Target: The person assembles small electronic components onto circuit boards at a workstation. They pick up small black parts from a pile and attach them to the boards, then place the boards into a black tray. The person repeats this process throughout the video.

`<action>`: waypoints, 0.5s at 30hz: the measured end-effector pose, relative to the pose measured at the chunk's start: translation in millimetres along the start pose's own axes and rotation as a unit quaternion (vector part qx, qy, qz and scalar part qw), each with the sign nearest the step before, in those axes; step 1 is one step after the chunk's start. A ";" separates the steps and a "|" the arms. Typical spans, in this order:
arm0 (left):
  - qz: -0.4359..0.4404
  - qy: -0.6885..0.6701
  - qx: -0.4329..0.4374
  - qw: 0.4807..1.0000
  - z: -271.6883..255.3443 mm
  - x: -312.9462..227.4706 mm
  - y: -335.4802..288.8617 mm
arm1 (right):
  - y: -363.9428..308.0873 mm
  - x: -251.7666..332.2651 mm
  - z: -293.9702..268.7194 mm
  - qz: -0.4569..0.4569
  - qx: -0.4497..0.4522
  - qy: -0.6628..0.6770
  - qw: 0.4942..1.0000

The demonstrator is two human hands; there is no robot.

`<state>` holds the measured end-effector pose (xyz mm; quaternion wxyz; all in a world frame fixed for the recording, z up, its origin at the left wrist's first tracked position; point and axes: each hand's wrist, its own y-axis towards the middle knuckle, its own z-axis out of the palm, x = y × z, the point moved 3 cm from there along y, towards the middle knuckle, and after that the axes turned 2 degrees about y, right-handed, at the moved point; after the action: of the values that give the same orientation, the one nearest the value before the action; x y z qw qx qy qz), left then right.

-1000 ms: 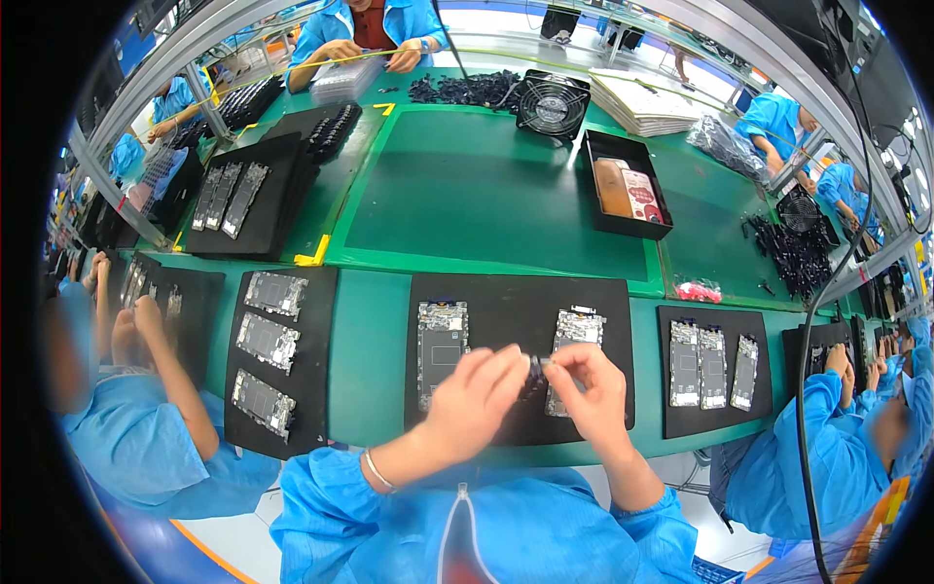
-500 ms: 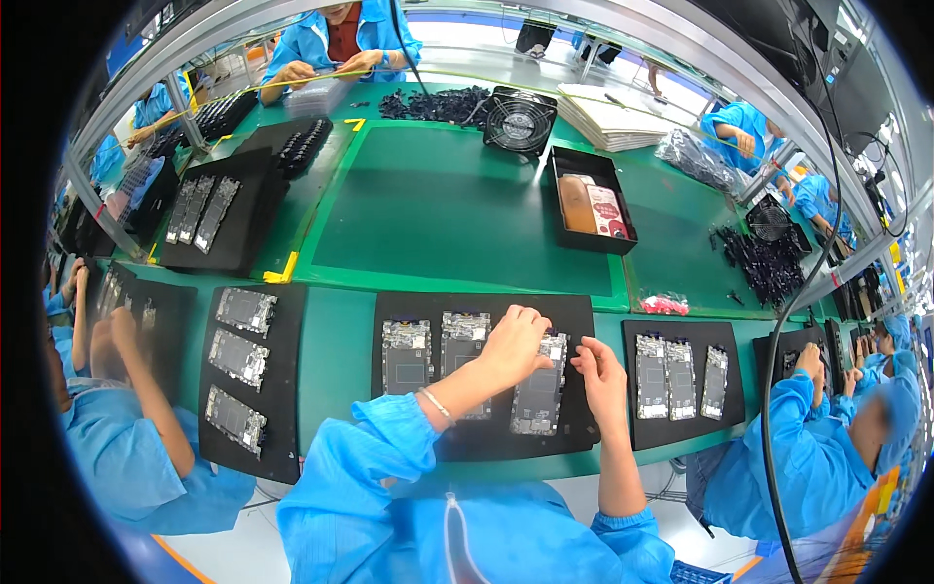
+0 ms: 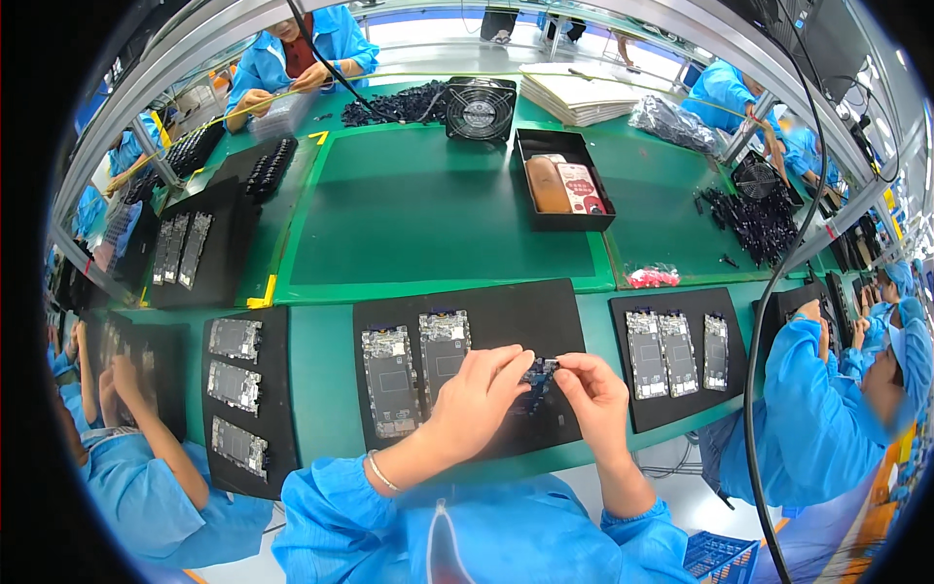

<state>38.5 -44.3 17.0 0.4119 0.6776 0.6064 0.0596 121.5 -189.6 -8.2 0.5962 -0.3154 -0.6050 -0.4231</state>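
We hold a small dark board [image 3: 536, 383] just above the black mat [image 3: 520, 313] at the near edge of the counter [image 3: 326, 389]. Our left hand [image 3: 482, 397] grips its left side with bent fingers; our right hand [image 3: 595, 397] has thumb and forefinger pinched at its upper right corner. Two grey boards [image 3: 391, 372] lie on the mat, left of our work. Toward the counter's far edge stands a black fan [image 3: 480, 110].
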 end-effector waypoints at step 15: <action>0.054 0.053 -0.039 0.996 -0.6 -14.1 -17.4 | -16.1 8.9 0.6 -0.023 -0.019 -0.072 0.997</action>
<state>21.1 -57.6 12.4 0.4015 0.6886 0.5871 0.1411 106.2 -197.3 -1.6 0.5351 -0.3422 -0.6451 -0.4247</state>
